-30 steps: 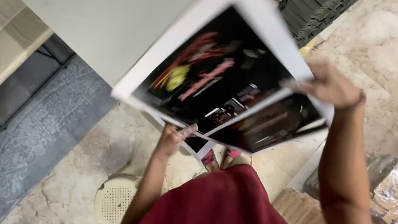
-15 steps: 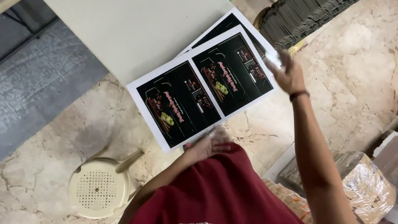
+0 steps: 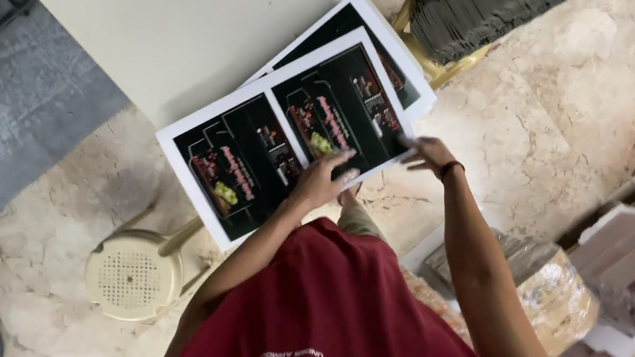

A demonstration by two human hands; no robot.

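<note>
While you look down past your red shirt, your left hand (image 3: pixel 323 181) lies flat, fingers spread, on the top printed sheet (image 3: pixel 290 139), a large white-bordered card with dark artwork. Your right hand (image 3: pixel 431 154) pinches that sheet's corner. It rests on a second sheet (image 3: pixel 368 31) at the white table's (image 3: pixel 160 14) edge, overhanging toward you. It looks light, thin, glossy and easily creased; support it at opposite edges. A cream stool (image 3: pixel 132 275) stands below the table.

left hand (image 3: pixel 323 181): arm reaching forward, fingers spread, palm down.
right hand (image 3: pixel 429 153): arm extended farther right, fingers loosely curled, band on wrist.
</note>
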